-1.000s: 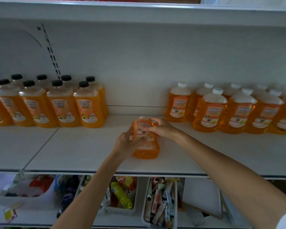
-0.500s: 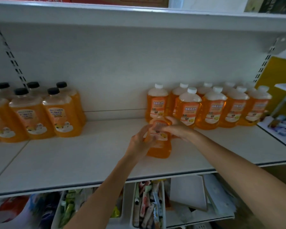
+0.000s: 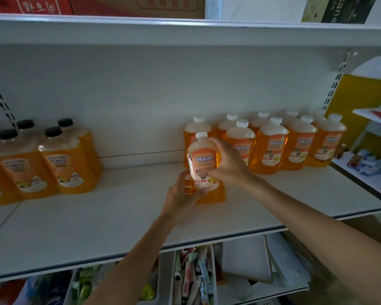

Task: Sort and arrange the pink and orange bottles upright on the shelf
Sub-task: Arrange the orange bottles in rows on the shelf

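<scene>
Both hands are closed around one orange bottle (image 3: 205,164) with a white cap, label facing out. The right hand (image 3: 227,164) wraps its upper body from the right side, fingers curled across the front of the label, while the left hand (image 3: 180,194) cups it lower down from the left and below. The bottle stands roughly upright, its base at or just above the white shelf (image 3: 119,216); from here I cannot tell whether it actually touches the board.

Just behind the grip and running off to its right stands a cluster of white-capped orange bottles (image 3: 271,146), all upright, in two rows against the back panel. The nearest of them sits immediately behind the held bottle and is partly hidden by it. Well off to the left of the grip, with a bare stretch of shelf between, stands a group of black-capped orange bottles (image 3: 68,164), also upright. Below the grip, under the shelf edge, white bins (image 3: 194,276) hold small wrapped packets.
</scene>
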